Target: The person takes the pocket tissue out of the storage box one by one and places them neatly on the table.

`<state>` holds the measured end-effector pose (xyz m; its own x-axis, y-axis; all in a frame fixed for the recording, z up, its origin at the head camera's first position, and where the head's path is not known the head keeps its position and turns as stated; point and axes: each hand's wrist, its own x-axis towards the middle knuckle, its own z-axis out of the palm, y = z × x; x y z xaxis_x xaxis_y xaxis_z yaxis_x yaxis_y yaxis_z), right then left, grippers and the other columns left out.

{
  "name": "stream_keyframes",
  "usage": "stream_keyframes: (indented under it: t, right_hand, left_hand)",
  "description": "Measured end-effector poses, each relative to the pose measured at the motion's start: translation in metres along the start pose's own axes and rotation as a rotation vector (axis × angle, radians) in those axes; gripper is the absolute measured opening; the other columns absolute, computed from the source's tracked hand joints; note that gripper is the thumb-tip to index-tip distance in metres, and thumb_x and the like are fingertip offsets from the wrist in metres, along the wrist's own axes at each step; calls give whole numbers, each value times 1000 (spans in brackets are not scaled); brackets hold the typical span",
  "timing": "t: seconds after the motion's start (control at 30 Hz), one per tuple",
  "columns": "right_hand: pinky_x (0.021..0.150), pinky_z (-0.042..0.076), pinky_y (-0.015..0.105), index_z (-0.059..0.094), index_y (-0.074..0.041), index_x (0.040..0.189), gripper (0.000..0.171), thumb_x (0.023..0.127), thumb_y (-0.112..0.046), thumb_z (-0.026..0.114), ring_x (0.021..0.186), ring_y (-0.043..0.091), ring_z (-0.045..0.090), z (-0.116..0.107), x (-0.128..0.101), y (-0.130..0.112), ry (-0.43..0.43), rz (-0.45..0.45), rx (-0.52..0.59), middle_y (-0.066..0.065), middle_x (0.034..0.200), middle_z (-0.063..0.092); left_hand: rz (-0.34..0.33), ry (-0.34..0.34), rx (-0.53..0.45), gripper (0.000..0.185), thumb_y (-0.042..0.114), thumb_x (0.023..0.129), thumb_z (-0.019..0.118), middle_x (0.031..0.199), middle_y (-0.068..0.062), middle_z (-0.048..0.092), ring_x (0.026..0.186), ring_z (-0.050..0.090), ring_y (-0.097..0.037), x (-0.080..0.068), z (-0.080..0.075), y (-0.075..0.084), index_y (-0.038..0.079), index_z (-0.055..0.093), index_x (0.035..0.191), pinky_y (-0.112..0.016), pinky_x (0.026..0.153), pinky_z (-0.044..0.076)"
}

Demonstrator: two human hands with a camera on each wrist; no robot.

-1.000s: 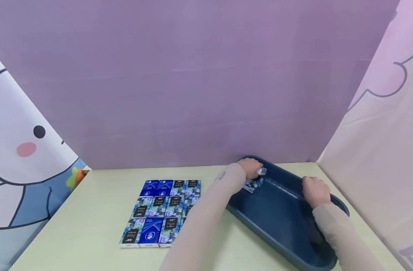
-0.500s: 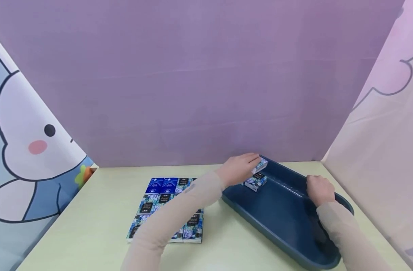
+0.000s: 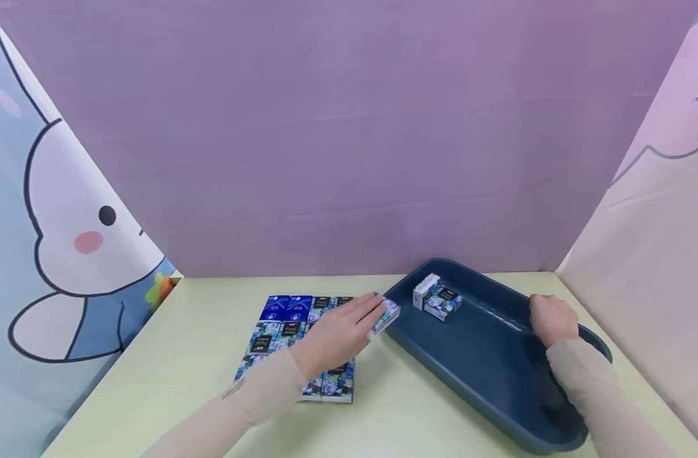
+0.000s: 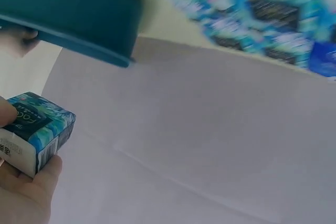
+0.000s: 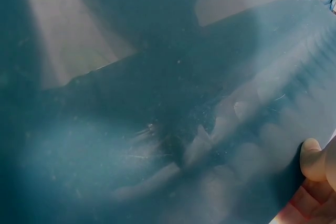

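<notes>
**Left hand carrying one tissue pack, right hand on the tray rim**

We see the left hand (image 3: 340, 331) over the near-right corner of the grid of blue floral and plain blue tissue packs (image 3: 280, 318) on the pale green table (image 3: 171, 356). Its fingers and thumb are curled round a small rectangular floral-printed pocket tissue pack (image 3: 386, 316), held just left of the dark blue oval plastic tray (image 3: 498, 381), clear of the rim. The left wrist view shows the same pack (image 4: 34, 129) pinched by its long faces, white barcode end outward.

The right hand (image 3: 550, 320) grips the tray's far-right rim, fingers hooked over the edge; the right wrist view shows a fingertip (image 5: 314, 159) against the inner wall.

Two more packs (image 3: 437, 298) sit in the tray's far corner, one on edge, touching.

Our judgement on handling: the pack is light, soft, squashable, with a slick film wrap. Take it across the narrow width on the long sides, moderate squeeze. The tray looks stiff and slides easily.
</notes>
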<state>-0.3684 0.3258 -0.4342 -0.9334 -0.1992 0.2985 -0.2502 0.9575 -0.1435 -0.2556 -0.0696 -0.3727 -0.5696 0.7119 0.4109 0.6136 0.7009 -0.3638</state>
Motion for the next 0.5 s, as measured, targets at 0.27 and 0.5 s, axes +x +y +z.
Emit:
stream_keyframes:
  t: [0.27, 0.5]
  right_hand:
    - [36, 40, 46, 58, 8, 74, 7, 79, 5, 54, 51, 39, 53, -2, 1, -2, -9, -12, 8, 27, 66, 58]
    - [36, 40, 44, 59, 9, 74, 6, 78, 6, 54, 47, 34, 51, -2, -2, -2, 2, -13, 3, 24, 61, 57]
  left_hand:
    - [-102, -47, 11, 56, 21, 77, 70, 130, -9, 55, 119, 53, -21, -76, -12, 5, 6, 53, 128, -29, 96, 45]
    - [-149, 3, 16, 57, 16, 68, 74, 122, -12, 60, 111, 58, -24, -126, -26, 7, 3, 59, 121, -31, 88, 51]
